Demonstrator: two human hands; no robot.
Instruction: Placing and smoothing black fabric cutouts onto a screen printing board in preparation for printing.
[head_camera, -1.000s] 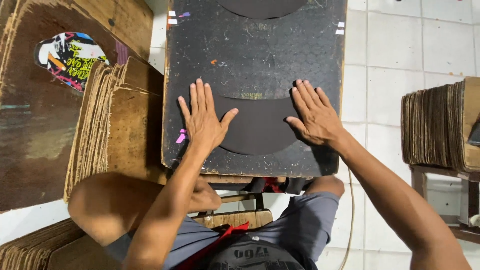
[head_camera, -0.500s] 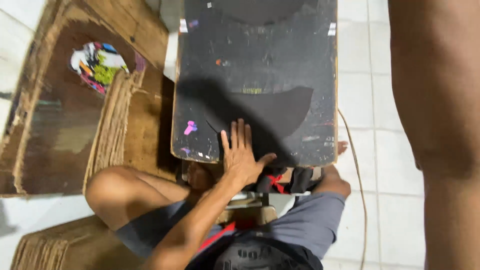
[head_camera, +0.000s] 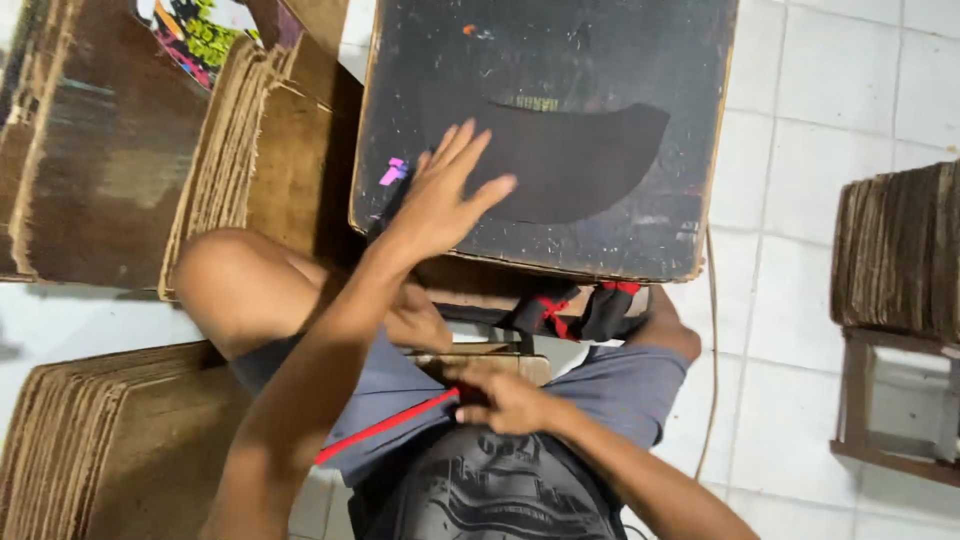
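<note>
- The black piece (head_camera: 560, 160) is a thin, dark, curved cut-out lying flat on the black board (head_camera: 640, 60), near the board's front edge and toward its middle.
- It looks light, floppy and thin, likely a fabric or foam sheet; it should slide easily on the board and bend if lifted by one corner. A tapered end or the curved lower edge looks like the best place to take hold, peeling it up with flat fingers.
- The left hand (head_camera: 440, 200) lies with fingers spread, palm down, on the piece's left end and the board beside it, pressing and not pinching.
- The right hand (head_camera: 505, 400) is down at the lap, fingers curled at the shorts (head_camera: 400, 410); whether it pinches anything I cannot tell.
- A small pink scrap (head_camera: 392, 172) sits on the board just beside the left hand.
- The board serves as the surface, resting over the knees above a white tiled floor (head_camera: 820, 120).
- Stacks of brown card sheets (head_camera: 225, 150) stand to the left, another stack (head_camera: 895, 250) to the right on a wooden stool.
</note>
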